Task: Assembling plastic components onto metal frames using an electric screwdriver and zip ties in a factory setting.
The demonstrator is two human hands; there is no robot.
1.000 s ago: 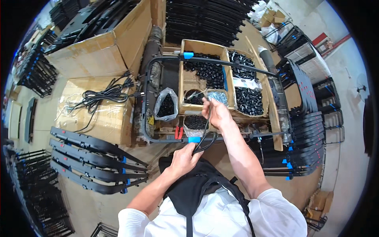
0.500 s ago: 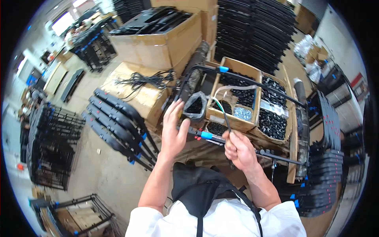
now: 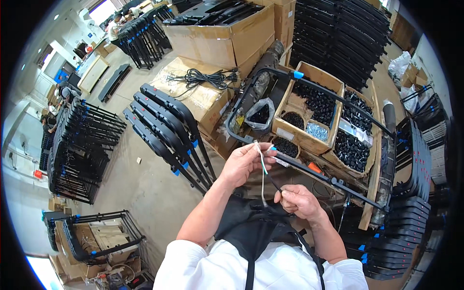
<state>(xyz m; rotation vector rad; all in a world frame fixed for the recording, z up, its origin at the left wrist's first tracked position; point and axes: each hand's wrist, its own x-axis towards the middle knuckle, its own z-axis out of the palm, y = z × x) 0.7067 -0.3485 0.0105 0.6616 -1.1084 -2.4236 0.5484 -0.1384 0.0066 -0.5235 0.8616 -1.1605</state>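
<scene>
Left grip (image 3: 243, 164): thumb and fingertips are pressing together, pinching the top of a bundle of thin pale and green wires (image 3: 264, 166). Right grip (image 3: 298, 200): fingers are curling inward, thumb and forefinger closing on a slim black-sheathed cable (image 3: 275, 184). The wires are running from the left fingertips down into this sheath, so the cable is spanning the gap between both grips. A pale strand (image 3: 263, 191) is hanging from the left grip over a black cloth apron (image 3: 251, 220).

Just beyond, a black tubular frame with blue wraps (image 3: 311, 172) is lying across the work area. Inside its outline, an open tan divided box (image 3: 302, 140) is holding black plastic pieces (image 3: 315, 100) and small silvery fasteners (image 3: 316, 130); a clear plastic bag of dark parts (image 3: 260, 115) is standing to its left.

Farther left, a bundle of black cords (image 3: 205, 78) is resting on a taped brown cardboard box (image 3: 215, 113), and curved black frames (image 3: 166, 116) are leaning in a row nearer the person.
</scene>
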